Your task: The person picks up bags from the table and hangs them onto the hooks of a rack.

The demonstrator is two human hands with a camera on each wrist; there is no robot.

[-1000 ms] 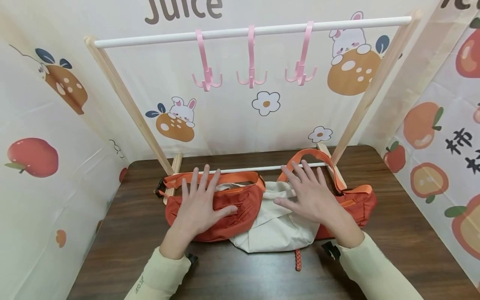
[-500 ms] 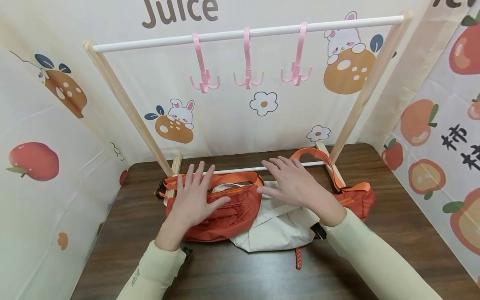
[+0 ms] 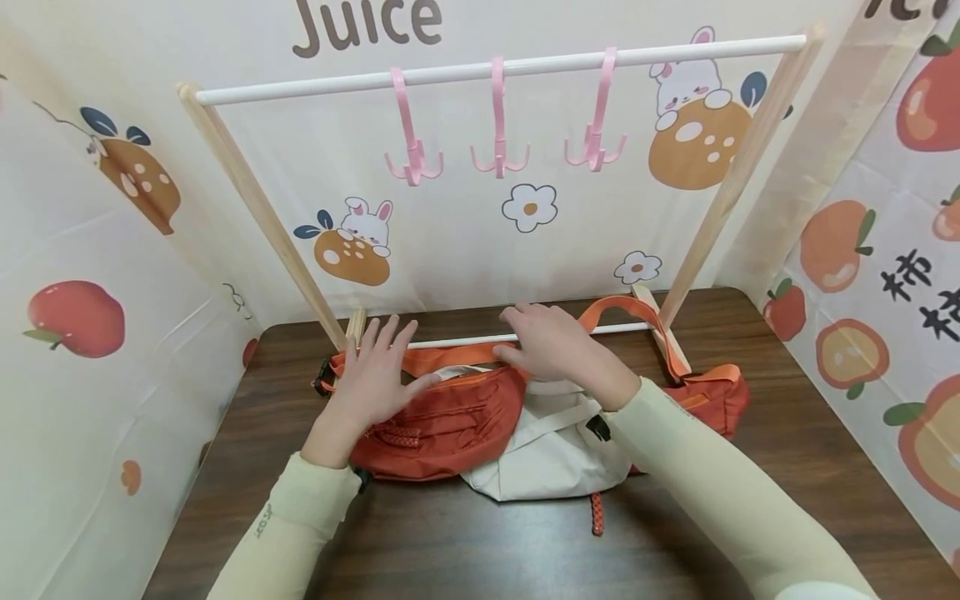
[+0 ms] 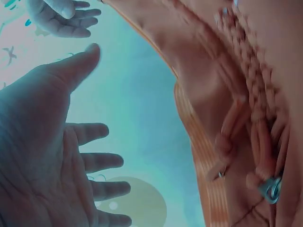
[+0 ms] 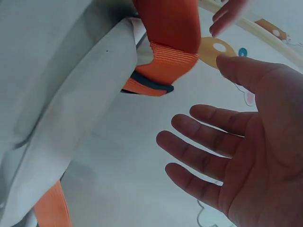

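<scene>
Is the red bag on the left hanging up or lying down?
Lying down: the red bag is on the table, overlapping the cream bag; the pink hooks above hold nothing.

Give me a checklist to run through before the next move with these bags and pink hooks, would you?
1. Left grip free: ok, fingers spread, holding nothing.
2. Right grip free: ok, holding nothing.
3. Pink hooks ready: ok, all three hang bare from the white rail.
4. Bags lying apart: not ok, the left red waist bag overlaps the off-white bag.
5. Black buckle fastened: cannot tell, too small.
</scene>
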